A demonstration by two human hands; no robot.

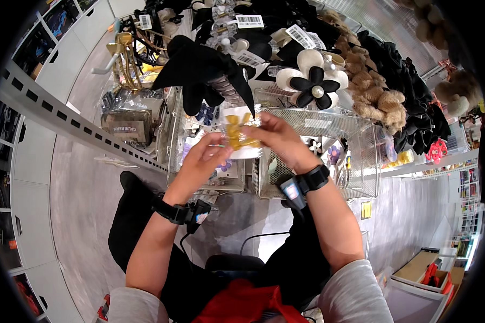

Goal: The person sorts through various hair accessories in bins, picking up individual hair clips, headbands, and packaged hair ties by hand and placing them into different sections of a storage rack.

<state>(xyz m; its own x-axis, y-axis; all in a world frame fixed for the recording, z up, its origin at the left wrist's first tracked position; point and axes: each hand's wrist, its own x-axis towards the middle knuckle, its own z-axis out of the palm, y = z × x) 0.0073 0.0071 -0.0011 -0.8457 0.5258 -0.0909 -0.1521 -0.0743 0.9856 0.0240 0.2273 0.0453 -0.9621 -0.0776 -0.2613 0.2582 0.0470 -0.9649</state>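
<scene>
Between my two hands is a clear plastic packet with a white card and yellow bow-shaped accessories (236, 141). My left hand (204, 157) holds its lower left edge between thumb and fingers. On the right side, my right hand (281, 139) grips it, the thumb pressed over the front. Below the hands stand two wire mesh baskets. The left basket (206, 187) contains carded hair accessories, some with purple flowers. In the right basket (317, 119) lie more carded pieces, including a purple flower clip (334, 154) and a black-and-white flower clip (315, 146).
Hair accessories hang just above: a black fabric bow (204, 66), a white-and-black flower (317, 82), brown fluffy scrunchies (378, 101) and black scrunchies (418, 109). A perforated metal upright (68, 117) crosses the left. Packaged pouches (127, 125) sit beside it. A yellow packet (366, 210) lies on the floor.
</scene>
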